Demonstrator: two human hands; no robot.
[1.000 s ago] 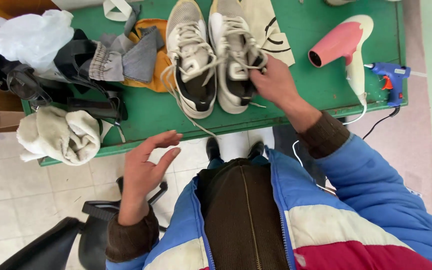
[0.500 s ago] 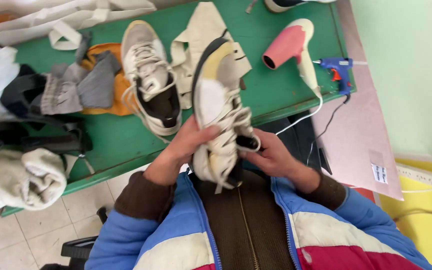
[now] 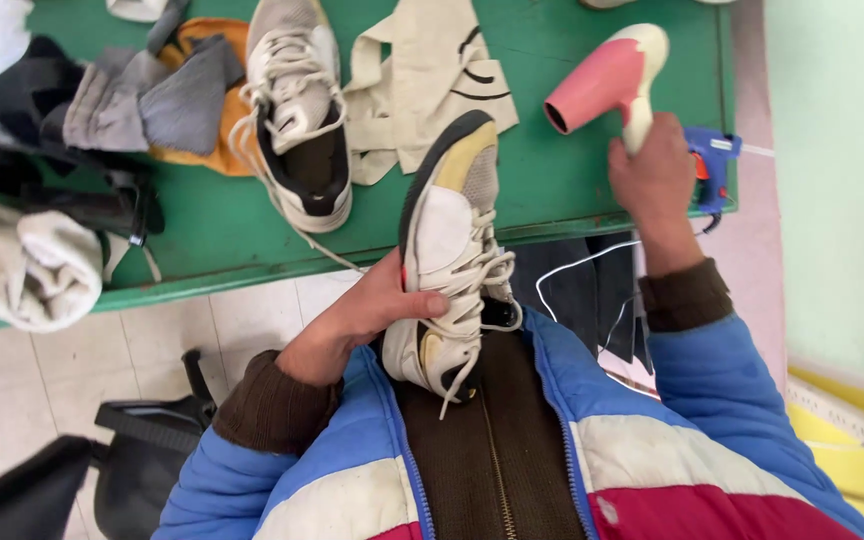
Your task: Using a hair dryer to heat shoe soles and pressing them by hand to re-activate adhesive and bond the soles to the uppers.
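My left hand (image 3: 367,315) grips a white sneaker (image 3: 447,250) with a black sole edge by its side, holding it on edge against my chest with the toe resting near the green table's front edge. My right hand (image 3: 657,185) is closed around the cream handle of a pink hair dryer (image 3: 607,80) lying on the table at the right. A second white sneaker (image 3: 297,110) lies upright on the table to the left, its laces trailing over the edge.
The green table (image 3: 212,240) carries a cream fabric piece (image 3: 432,80), grey and orange cloths (image 3: 157,100), black straps and a rolled whitish cloth (image 3: 27,270) at the left. A blue glue gun (image 3: 709,170) sits at the right corner. A black chair (image 3: 122,470) stands lower left.
My right hand left the sneaker and moved right onto the hair dryer's handle. My left hand alone now holds the sneaker against my chest.
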